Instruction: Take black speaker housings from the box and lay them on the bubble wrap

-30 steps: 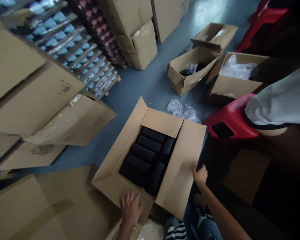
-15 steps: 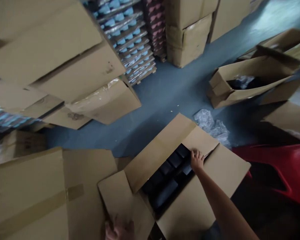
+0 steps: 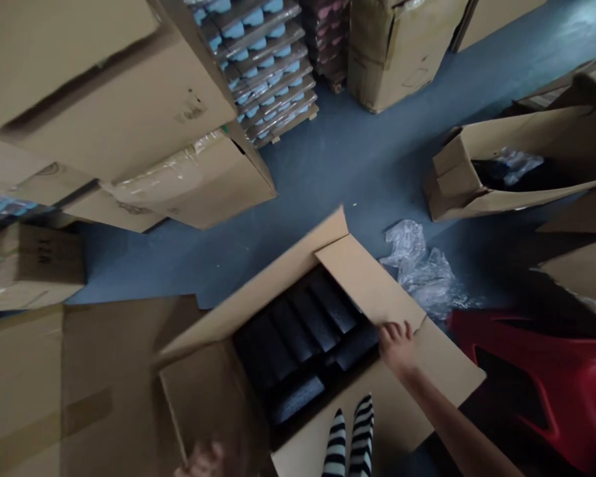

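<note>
An opened cardboard carton (image 3: 451, 371) sits in front of me, with several black blocks (image 3: 298, 318) packed side by side inside. My right hand (image 3: 396, 346) is closed on the lower edge of the carton's right flap (image 3: 367, 271), fingers curled over it. At the bottom edge of the view, my left hand (image 3: 203, 459) is somewhat blurred and cut off. It grips the left flap (image 3: 203, 397) at its near end. Two pointed black-and-white striped pieces (image 3: 348, 437) show in front of the near flap; what they belong to is out of sight.
Large cartons (image 3: 129, 99) are stacked at upper left, beside trays of light-blue items (image 3: 268, 66). Another carton (image 3: 20, 384) lies close on the left. Crumpled clear plastic (image 3: 422, 265) is on the blue floor (image 3: 308, 165). To the right are a red plastic object (image 3: 576, 371) and an open carton (image 3: 457, 172).
The carton's flaps have swung outward and more black blocks show. My left hand has shifted left with the left flap. The striped pieces have come into view, and the whole view has shifted.
</note>
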`<state>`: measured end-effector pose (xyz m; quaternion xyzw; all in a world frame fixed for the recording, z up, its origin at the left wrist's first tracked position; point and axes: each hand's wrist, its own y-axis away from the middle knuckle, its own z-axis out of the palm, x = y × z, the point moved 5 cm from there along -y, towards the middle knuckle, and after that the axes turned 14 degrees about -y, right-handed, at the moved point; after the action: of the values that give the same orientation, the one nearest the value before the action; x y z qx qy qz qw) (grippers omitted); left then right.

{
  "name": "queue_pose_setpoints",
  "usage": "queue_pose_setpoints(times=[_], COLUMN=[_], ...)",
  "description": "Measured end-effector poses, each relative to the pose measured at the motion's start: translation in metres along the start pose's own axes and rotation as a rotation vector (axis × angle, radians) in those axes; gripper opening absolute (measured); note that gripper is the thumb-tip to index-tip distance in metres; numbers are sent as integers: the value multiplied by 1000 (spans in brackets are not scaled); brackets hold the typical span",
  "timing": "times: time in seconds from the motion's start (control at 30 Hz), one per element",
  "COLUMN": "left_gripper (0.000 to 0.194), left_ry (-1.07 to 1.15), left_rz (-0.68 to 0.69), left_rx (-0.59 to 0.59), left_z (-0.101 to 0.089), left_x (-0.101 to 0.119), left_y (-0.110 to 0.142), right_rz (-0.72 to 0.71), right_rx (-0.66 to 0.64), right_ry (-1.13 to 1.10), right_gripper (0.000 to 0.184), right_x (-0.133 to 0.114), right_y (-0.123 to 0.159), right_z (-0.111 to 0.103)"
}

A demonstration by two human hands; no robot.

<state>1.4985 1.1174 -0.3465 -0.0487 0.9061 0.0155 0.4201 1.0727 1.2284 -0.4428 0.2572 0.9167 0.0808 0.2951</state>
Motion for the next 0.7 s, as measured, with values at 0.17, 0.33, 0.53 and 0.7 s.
queue_pose_setpoints(times=[0.17, 0.33, 0.53, 0.7], left_gripper=[54, 87, 87, 61], left_ry=[177, 382, 460, 405], left_rz=[478, 450, 576, 726], left_rx=[128, 106, -84, -393], left_z=[-60, -105, -82, -55], left_x=[139, 234, 290, 322], left_y=[-36, -149, -233, -244], right_rz=[191, 363, 391, 438], right_rx=[630, 641, -50, -194], right_ry=[143, 176, -209, -213], right_gripper=[34, 56, 76, 56], right_x=[89, 147, 161, 176], right_y=[-23, -85, -122, -126], right_z=[-113, -110, 8, 18])
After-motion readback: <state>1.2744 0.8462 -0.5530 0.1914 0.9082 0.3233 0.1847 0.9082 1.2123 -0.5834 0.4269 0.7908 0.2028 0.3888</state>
